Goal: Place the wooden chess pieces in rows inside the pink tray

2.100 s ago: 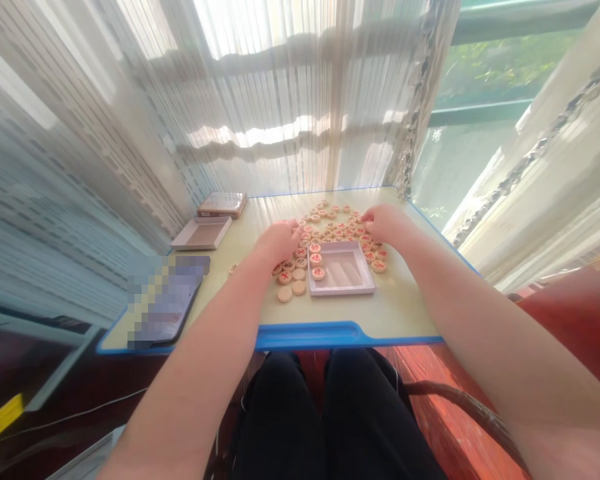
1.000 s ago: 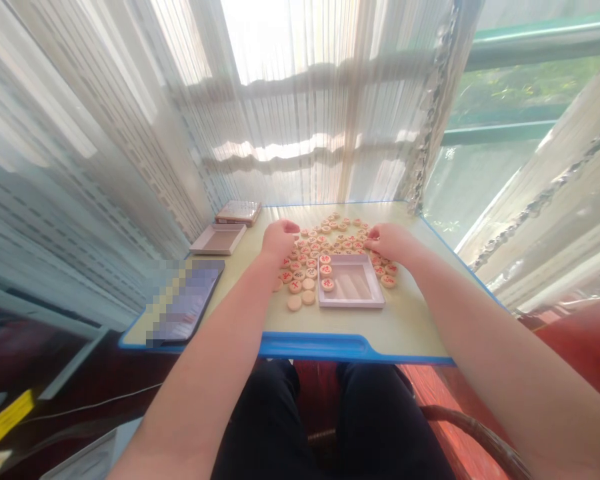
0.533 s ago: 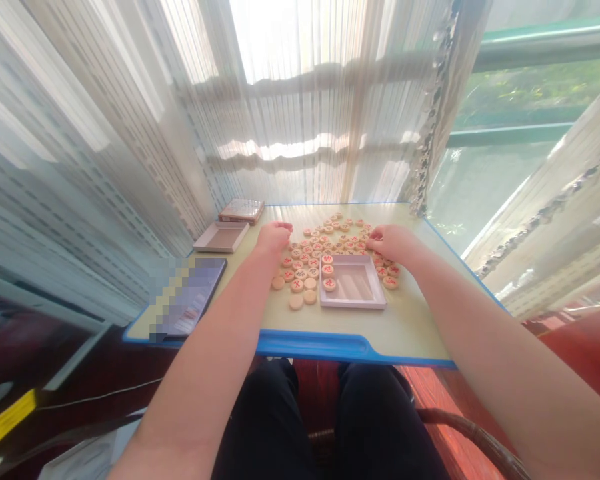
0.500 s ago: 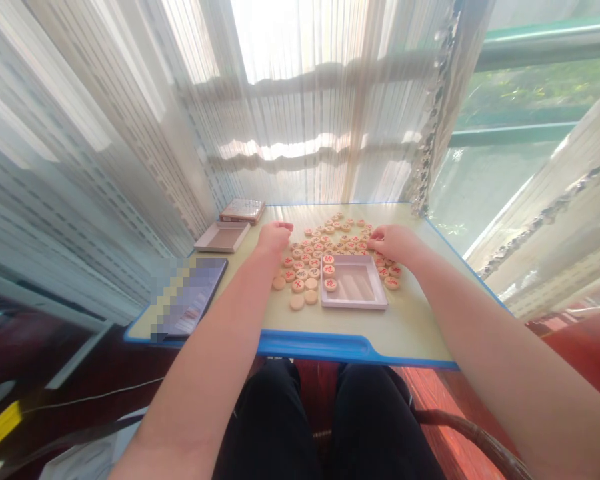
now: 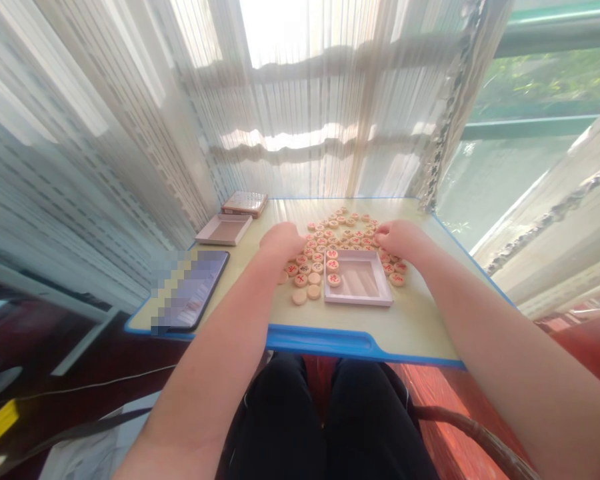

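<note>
Round wooden Xiangqi pieces [image 5: 340,230] with red characters lie in a loose crowd on the pale table [image 5: 410,327]. Several more stand inside a shallow white tray [image 5: 359,301], along its left wall. My left hand [image 5: 283,243] lies curled over the pieces left of the tray, its fingertips hidden. My right hand [image 5: 400,240] rests on the pieces behind the tray's right corner, fingertips pressing among them. Whether either hand holds a piece cannot be seen.
A phone [image 5: 187,290] with a blurred screen lies at the table's left. Behind it are a shallow pale box lid [image 5: 224,230] and a flat box [image 5: 245,204]. Sheer curtains rise behind the table, which has a blue rim [image 5: 325,341].
My left hand has dropped from just above the pieces onto them and moved slightly right. My right hand stays among the pieces, and the whole view has shifted slightly.
</note>
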`<state>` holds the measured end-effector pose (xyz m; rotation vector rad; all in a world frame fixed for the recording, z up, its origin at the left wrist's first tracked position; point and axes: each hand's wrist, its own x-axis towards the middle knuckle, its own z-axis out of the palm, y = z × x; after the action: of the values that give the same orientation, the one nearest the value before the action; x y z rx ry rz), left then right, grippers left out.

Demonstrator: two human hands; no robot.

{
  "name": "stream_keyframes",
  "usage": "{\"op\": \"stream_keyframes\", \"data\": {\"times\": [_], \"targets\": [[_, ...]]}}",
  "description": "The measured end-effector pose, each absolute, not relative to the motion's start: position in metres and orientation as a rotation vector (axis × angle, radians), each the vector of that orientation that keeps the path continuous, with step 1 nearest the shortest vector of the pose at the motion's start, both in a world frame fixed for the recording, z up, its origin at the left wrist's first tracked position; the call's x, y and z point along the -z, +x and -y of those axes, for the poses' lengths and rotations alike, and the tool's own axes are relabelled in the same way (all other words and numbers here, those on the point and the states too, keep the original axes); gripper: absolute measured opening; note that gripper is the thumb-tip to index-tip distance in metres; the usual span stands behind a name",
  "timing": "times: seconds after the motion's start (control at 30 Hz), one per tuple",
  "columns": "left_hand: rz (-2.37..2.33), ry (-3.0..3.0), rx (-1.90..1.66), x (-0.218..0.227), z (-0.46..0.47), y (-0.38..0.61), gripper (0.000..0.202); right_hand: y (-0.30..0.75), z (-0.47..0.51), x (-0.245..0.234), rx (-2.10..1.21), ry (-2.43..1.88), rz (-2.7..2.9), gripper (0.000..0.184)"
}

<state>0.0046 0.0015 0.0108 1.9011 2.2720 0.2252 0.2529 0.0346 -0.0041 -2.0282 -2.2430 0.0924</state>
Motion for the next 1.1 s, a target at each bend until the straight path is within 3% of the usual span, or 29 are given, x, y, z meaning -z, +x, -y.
{"op": "stream_keyframes", "data": {"times": [0.2, 0.47, 0.6, 0.77, 1.1], "targets": [[-2.234, 1.792, -0.098, -0.017, 0.001, -0.003, 0.033, 0.254, -0.034, 0.002, -0.193, -2.027, 2.177, 0.029], [-2.023, 1.922, -0.097, -0.018, 0.006, -0.007, 0.006, 0.256, -0.033, 0.001, -0.114, -2.048, 2.148, 0.026], [-1.929, 1.953, -0.102, -0.021, 0.008, -0.010, 0.018, 0.254, -0.031, -0.002, -0.113, -2.082, 2.222, 0.030], [-1.885, 1.967, -0.146, -0.019, 0.007, -0.009, 0.016, 0.256, -0.032, -0.002, -0.170, -2.080, 2.149, 0.024], [-2.024, 2.014, -0.538, 0.010, -0.008, 0.006, 0.012, 0.261, -0.029, -0.008, -0.335, -2.093, 2.087, 0.046]]}}
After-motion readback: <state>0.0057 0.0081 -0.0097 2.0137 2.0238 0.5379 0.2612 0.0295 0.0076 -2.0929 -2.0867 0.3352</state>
